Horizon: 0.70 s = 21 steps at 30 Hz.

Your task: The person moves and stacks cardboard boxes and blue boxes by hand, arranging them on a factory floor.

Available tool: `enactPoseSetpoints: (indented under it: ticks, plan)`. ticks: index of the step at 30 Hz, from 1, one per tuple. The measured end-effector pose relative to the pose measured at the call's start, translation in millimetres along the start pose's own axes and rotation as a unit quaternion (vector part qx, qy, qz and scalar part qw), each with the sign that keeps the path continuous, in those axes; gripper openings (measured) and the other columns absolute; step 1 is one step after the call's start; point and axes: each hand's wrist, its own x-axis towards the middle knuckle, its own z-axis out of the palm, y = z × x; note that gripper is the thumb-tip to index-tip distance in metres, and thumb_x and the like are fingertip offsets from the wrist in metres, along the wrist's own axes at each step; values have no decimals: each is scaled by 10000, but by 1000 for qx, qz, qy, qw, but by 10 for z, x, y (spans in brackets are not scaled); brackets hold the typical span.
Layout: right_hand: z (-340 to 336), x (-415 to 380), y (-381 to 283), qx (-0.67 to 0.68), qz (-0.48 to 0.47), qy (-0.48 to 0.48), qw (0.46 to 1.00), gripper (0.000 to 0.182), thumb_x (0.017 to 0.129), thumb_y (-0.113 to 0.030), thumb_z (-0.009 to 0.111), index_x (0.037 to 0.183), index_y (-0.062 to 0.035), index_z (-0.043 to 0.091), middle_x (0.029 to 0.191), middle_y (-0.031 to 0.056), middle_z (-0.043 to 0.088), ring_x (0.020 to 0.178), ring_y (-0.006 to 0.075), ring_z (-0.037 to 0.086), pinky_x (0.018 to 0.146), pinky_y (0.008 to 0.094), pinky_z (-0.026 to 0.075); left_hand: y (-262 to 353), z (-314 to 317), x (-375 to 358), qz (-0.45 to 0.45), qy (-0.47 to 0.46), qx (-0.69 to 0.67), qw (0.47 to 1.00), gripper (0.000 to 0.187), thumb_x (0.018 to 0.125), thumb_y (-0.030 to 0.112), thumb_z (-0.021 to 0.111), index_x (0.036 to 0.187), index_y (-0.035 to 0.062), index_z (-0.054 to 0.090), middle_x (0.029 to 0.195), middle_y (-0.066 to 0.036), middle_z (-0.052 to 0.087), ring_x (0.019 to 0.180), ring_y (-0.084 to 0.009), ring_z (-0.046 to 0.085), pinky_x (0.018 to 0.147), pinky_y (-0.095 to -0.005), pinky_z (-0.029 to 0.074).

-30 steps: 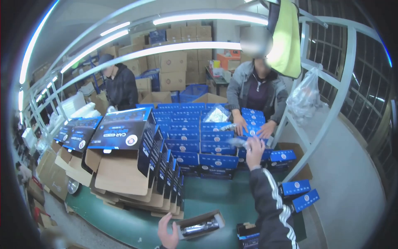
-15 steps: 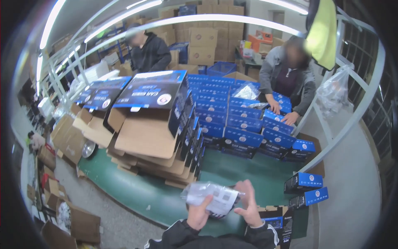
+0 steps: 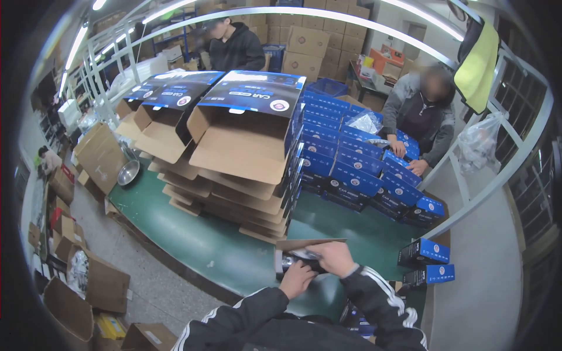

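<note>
Near the front edge of the green table (image 3: 193, 234), an open cardboard box (image 3: 304, 248) lies with its flap up. My left hand (image 3: 295, 279) grips the box's near side. My right hand (image 3: 333, 257) rests on top of it, pressing a clear plastic-bagged item (image 3: 301, 255) into the opening. Most of the bagged item is hidden by my fingers.
A tall stack of flattened, open blue-and-brown cartons (image 3: 246, 152) stands left of centre. Rows of closed blue boxes (image 3: 351, 169) fill the far right, where a person (image 3: 418, 114) handles them. Another person (image 3: 234, 44) stands behind. Two blue boxes (image 3: 427, 263) sit at right; cardboard cartons (image 3: 88, 281) lie on the floor.
My right hand came back from the blue boxes with a plastic-bagged item, both hands held it, and now it goes into the open box. The view has tilted down.
</note>
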Motion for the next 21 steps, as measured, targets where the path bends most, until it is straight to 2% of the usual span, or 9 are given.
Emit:
enactPoseSetpoints:
  ticks: [1,2,6,9,12,14,15,18,21]
  plan:
    - [153,128,-29,-5,30,-98,995,349,755,-244,475,1015,-176,698,976,51,696,861,246,659,697,348,514,45,-51,-10,6,-5,-13,1000,196,857,138,533,970,161,691,812,-17,581,797,-261,471,673,-370,384]
    - [314,250,-66,-9,61,-196,979,455,817,-437,414,973,-120,702,962,98,691,858,277,650,718,379,510,93,-103,-32,12,-10,-27,1000,184,840,110,552,951,137,695,811,-28,592,811,-254,496,679,-362,393]
    - [617,600,-96,96,171,-359,913,966,794,-796,194,1064,16,642,1086,203,629,964,336,582,886,381,385,85,-132,-83,28,-10,-69,997,168,822,81,562,916,117,696,805,-39,601,808,-257,530,671,-366,395]
    - [546,686,-186,134,269,-464,834,1067,670,-910,167,1267,-103,527,1316,149,493,1159,280,478,1015,363,256,41,-144,-153,33,-31,-101,994,160,859,96,557,918,87,706,808,-48,610,790,-259,528,714,-369,403]
    - [509,607,-295,243,311,-435,809,952,686,-888,273,1242,-171,562,1327,90,515,1223,259,455,1092,404,118,-67,-170,-160,72,-19,-147,986,148,857,72,552,908,77,691,760,-54,555,745,-262,481,639,-372,373]
    - [942,540,-49,145,154,-453,866,552,860,-451,276,1364,-244,360,1045,167,565,946,307,522,866,400,308,-49,-203,-163,70,-34,-164,983,165,859,79,543,912,76,700,771,-52,587,737,-258,487,638,-376,378]
    - [1050,483,11,118,112,-456,875,499,904,-342,276,1395,-262,310,974,186,577,877,319,538,809,399,356,-50,-214,-177,68,-36,-168,983,170,860,80,541,913,75,702,774,-51,595,735,-257,488,638,-377,379]
    - [994,232,-25,16,-36,-313,949,348,947,-185,393,1288,-169,459,1059,189,541,847,355,580,714,431,470,-89,-238,-228,91,-22,-115,989,144,854,126,556,896,100,692,791,-51,597,771,-260,534,697,-368,391]
    - [705,-45,-300,143,18,-119,982,290,972,-267,401,1065,-39,554,954,204,611,789,371,596,696,434,465,-73,-361,-278,85,-41,-121,988,203,912,198,531,940,98,705,930,-53,630,854,-281,522,728,-373,373]
